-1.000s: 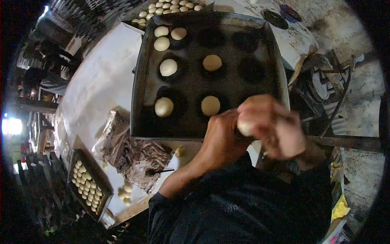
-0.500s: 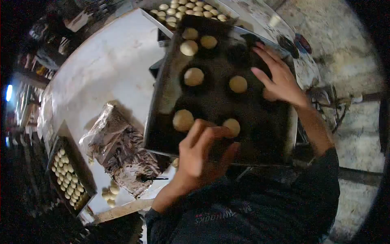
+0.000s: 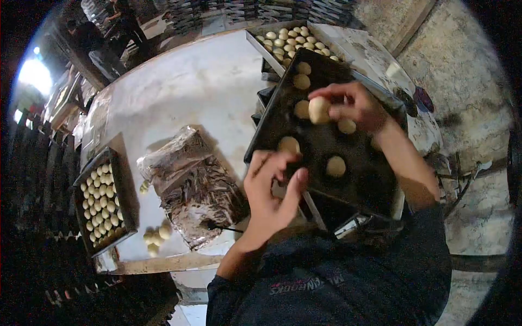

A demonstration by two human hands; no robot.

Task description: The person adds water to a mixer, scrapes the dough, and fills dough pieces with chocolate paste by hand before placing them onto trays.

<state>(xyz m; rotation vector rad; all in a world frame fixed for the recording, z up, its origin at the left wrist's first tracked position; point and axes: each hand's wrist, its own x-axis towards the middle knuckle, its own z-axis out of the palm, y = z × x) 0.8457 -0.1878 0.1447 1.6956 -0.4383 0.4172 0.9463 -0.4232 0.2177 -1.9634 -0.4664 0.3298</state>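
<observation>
A dark metal tray lies tilted in front of me with several round dough balls spaced over it. My right hand pinches a pale dough ball above the tray's middle. At the tray's near left edge is my left hand, thumb and fingers apart, its fingertips beside another dough ball. One more dough ball sits on the tray to the right of that hand.
A brown mass in clear plastic lies on the white table. Left of it stand a tray of dough balls and a small loose cluster. Another filled tray is behind. People stand far back left.
My right hand has come off the tray's far right part and now holds a dough ball. My left hand has opened. The view has shifted, so the tray appears farther right.
</observation>
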